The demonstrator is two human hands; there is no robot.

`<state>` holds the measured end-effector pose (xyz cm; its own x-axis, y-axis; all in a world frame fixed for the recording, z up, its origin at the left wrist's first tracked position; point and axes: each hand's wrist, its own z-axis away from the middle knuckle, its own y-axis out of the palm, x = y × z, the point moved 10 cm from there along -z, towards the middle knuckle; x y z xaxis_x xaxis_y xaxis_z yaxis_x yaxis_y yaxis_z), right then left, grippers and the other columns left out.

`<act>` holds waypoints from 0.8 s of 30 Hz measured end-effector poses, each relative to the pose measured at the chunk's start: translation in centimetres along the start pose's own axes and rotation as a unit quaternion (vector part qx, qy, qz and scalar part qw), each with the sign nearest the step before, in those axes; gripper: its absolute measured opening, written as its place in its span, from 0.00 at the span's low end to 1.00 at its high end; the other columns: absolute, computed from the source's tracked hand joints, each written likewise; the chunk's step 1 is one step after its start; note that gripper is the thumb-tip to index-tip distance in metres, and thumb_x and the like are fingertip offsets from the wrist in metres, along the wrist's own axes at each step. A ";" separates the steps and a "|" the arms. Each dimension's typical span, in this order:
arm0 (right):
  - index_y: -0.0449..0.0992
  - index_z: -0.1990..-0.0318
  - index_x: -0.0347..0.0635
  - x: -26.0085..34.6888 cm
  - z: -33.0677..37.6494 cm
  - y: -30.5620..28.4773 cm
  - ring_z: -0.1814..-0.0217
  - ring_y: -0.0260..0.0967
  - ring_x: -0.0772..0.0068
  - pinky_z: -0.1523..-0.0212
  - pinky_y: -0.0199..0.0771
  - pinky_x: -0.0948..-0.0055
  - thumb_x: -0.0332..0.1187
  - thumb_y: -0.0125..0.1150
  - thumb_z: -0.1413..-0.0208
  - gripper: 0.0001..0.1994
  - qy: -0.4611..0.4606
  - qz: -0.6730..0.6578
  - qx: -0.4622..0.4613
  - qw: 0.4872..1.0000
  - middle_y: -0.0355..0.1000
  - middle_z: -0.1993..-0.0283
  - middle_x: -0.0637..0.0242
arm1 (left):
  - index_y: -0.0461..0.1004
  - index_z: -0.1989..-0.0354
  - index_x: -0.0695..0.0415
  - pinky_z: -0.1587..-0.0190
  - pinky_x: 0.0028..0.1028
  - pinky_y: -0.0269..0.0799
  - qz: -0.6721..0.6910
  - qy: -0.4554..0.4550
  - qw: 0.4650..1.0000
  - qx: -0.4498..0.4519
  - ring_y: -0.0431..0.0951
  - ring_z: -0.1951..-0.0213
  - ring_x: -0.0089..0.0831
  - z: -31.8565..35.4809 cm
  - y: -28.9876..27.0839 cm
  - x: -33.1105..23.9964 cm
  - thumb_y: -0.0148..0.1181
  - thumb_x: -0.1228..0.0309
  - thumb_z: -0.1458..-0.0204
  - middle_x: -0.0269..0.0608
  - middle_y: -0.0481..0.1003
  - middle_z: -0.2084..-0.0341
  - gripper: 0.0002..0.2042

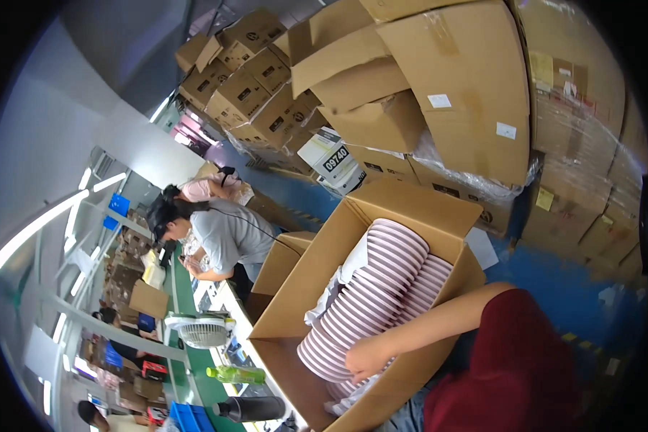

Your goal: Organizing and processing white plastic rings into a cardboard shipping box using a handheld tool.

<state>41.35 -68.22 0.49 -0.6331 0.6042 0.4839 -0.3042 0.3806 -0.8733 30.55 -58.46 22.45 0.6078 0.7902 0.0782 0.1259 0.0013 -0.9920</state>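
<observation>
An open cardboard box (284, 371) stands tilted in view in front of me. Long stacks of round pieces with white and dusky-pink stripes (371, 288) lie inside it, with a second row (423, 291) partly hidden behind the first. My right hand (369, 356) reaches into the box from the right, under a maroon sleeve. Its fingers curl against the near end of the stack, and the fingertips are partly hidden. Crumpled white paper (354, 265) is tucked along the stack's left side. My left hand does not show.
Left of the box runs a green-topped workbench (205, 389) with a fan (201, 331), a green bottle (235, 374) and a dark bottle (250, 409). A person in grey (230, 234) bends over it. Stacked cartons (461, 93) rise behind, above a blue floor (533, 277).
</observation>
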 end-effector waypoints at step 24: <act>0.79 0.63 0.38 -1.5 1.4 2.9 0.67 0.75 0.44 0.64 0.73 0.49 0.32 0.54 0.50 0.11 0.015 -0.029 0.089 0.996 0.77 0.69 0.46 | 0.80 0.71 0.62 0.65 0.40 0.75 0.257 0.026 0.955 -0.143 0.79 0.72 0.47 -21.8 23.1 3.2 0.62 0.69 0.52 0.51 0.77 0.74 0.08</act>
<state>40.41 -69.02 -2.89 -0.5900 0.6068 0.5326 -0.4623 0.2870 -0.8390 52.45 -69.28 1.94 0.6838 0.6103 -0.3999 0.0048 -0.5519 -0.8339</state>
